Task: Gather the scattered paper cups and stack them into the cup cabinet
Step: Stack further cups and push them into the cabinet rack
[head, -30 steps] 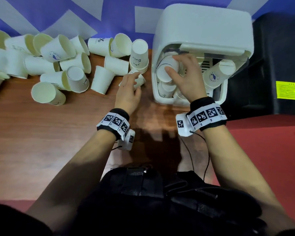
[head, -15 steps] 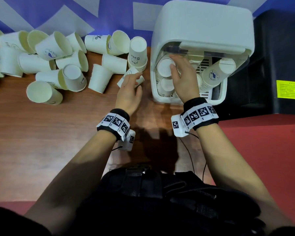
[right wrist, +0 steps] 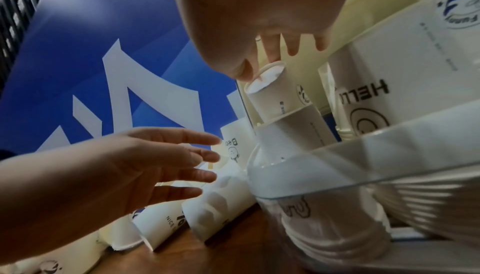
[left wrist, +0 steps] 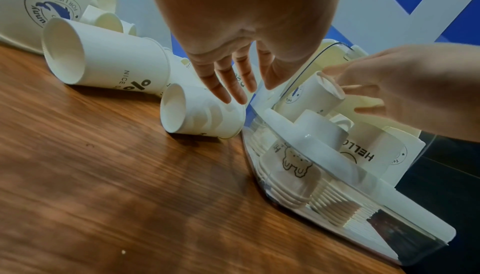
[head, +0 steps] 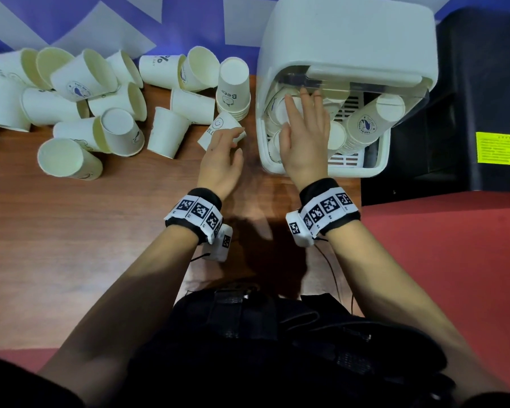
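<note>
Right hand (head: 305,134), fingers spread, hides cup cabinet (head: 348,39) stacks; left hand (head: 221,160) open, seemingly touching 1 blurred cup (left wrist: 202,114).

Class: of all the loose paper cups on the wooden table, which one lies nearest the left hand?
The smiley-face cup lying on its side beside the cup cabinet; the left hand's fingertips reach it, the others lie farther left.

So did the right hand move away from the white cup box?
Yes. Against the cup cabinet, the right hand has drawn a little left and back toward the person, and its fingers have straightened over the cup stack.
</note>
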Available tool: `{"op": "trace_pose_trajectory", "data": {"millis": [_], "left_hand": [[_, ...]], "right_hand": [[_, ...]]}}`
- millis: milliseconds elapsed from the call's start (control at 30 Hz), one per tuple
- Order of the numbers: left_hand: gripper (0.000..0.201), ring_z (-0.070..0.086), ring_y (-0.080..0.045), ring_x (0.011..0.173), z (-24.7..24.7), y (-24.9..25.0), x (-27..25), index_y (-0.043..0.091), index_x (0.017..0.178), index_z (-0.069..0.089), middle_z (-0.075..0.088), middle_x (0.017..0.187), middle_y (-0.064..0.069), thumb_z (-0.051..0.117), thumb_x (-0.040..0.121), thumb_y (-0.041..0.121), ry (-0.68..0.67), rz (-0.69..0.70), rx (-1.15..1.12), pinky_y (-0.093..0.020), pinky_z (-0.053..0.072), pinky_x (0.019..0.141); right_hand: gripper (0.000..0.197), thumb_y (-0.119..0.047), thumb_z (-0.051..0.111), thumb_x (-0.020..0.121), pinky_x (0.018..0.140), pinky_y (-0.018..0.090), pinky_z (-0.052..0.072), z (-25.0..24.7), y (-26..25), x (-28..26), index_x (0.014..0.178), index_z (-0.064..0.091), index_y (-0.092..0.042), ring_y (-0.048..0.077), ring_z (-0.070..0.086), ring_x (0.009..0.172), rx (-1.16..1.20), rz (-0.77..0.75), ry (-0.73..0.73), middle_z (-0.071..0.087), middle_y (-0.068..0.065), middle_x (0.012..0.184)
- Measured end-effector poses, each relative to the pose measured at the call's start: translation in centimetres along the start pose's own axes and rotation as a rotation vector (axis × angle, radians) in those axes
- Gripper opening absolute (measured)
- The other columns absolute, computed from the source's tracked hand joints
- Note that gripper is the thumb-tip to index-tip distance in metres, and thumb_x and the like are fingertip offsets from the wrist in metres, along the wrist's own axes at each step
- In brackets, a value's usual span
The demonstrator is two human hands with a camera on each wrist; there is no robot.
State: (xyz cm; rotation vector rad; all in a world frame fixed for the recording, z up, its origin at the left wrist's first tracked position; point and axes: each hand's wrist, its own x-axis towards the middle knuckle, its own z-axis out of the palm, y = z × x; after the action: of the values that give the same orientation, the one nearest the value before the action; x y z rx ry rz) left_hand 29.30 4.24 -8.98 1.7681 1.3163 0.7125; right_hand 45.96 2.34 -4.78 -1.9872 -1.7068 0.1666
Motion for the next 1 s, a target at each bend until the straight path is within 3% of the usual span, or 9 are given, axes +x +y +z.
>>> {"op": "trace_pose_trajectory", "data": {"millis": [167, 267, 467, 567, 733, 900, 1000], "left_hand": [[0.042, 0.049, -0.007, 0.1, 0.0, 0.1, -0.3, 0.015, 0.13, 0.051, 0.053, 0.127, -0.004, 0.048, 0.089, 0.006, -0.002, -0.012, -0.015, -0.026, 0.043, 0.091], [0.042, 0.049, -0.008, 0.101, -0.1, 0.0, -0.4, 0.015, 0.13, 0.051, 0.054, 0.126, -0.004, 0.049, 0.089, 0.006, -0.002, -0.024, -0.016, -0.029, 0.044, 0.092], [0.043, 0.051, -0.008, 0.1, -0.1, 0.0, -0.6, 0.018, 0.129, 0.051, 0.055, 0.126, -0.002, 0.047, 0.087, 0.009, -0.007, -0.04, -0.03, -0.032, 0.045, 0.092], [0.042, 0.053, -0.011, 0.102, 0.0, 0.2, -0.8, 0.017, 0.129, 0.051, 0.054, 0.126, -0.004, 0.047, 0.088, 0.009, -0.022, -0.046, -0.031, -0.032, 0.045, 0.093], [0.042, 0.053, -0.013, 0.104, -0.7, 0.7, -1.2, 0.015, 0.13, 0.05, 0.055, 0.125, -0.005, 0.049, 0.09, 0.005, -0.006, -0.024, -0.014, -0.025, 0.041, 0.091], [0.042, 0.054, -0.023, 0.109, -1.8, 0.2, -2.5, 0.013, 0.129, 0.051, 0.054, 0.124, -0.007, 0.047, 0.087, 0.011, 0.062, -0.068, -0.047, -0.046, 0.046, 0.096], [0.042, 0.054, -0.025, 0.11, -2.9, -0.5, -3.7, 0.011, 0.128, 0.052, 0.054, 0.123, -0.01, 0.046, 0.086, 0.013, 0.1, -0.078, -0.027, -0.047, 0.046, 0.096]], "right_hand": [[0.057, -0.015, 0.035, 0.089, 0.115, 0.053, 0.02, 0.0, -0.3, 2.0, 0.146, 0.036, -0.01, 0.045, 0.025, 0.138, -0.067, 0.021, -0.163, 0.022, 0.018, 0.156], [0.059, -0.019, 0.037, 0.094, 0.117, 0.049, 0.011, 0.0, 0.0, 3.4, 0.151, 0.022, -0.016, 0.04, 0.013, 0.143, -0.204, 0.096, -0.334, 0.01, 0.013, 0.16], [0.065, -0.035, 0.04, 0.098, 0.119, 0.048, 0.003, 0.9, -0.1, 3.5, 0.153, 0.01, -0.015, 0.039, 0.001, 0.146, -0.274, 0.158, -0.507, 0.003, 0.014, 0.16], [0.071, -0.041, 0.042, 0.097, 0.119, 0.046, 0.004, 0.7, 0.0, 4.3, 0.153, 0.007, -0.013, 0.039, 0.002, 0.146, -0.302, 0.22, -0.546, 0.005, 0.018, 0.159], [0.06, -0.033, 0.043, 0.096, 0.119, 0.042, 0.002, -0.5, -0.7, 3.5, 0.148, 0.025, -0.01, 0.04, 0.002, 0.145, -0.286, 0.191, -0.449, 0.014, 0.023, 0.156], [0.044, -0.016, 0.046, 0.093, 0.117, 0.039, 0.009, -1.0, -3.3, -0.4, 0.136, 0.047, -0.007, 0.039, 0.007, 0.145, -0.026, 0.145, -0.221, 0.025, 0.022, 0.152], [0.039, -0.011, 0.05, 0.09, 0.116, 0.045, 0.018, -0.3, -5.4, -2.1, 0.127, 0.055, -0.003, 0.042, 0.021, 0.139, 0.131, 0.125, -0.152, 0.037, 0.026, 0.143]]}}
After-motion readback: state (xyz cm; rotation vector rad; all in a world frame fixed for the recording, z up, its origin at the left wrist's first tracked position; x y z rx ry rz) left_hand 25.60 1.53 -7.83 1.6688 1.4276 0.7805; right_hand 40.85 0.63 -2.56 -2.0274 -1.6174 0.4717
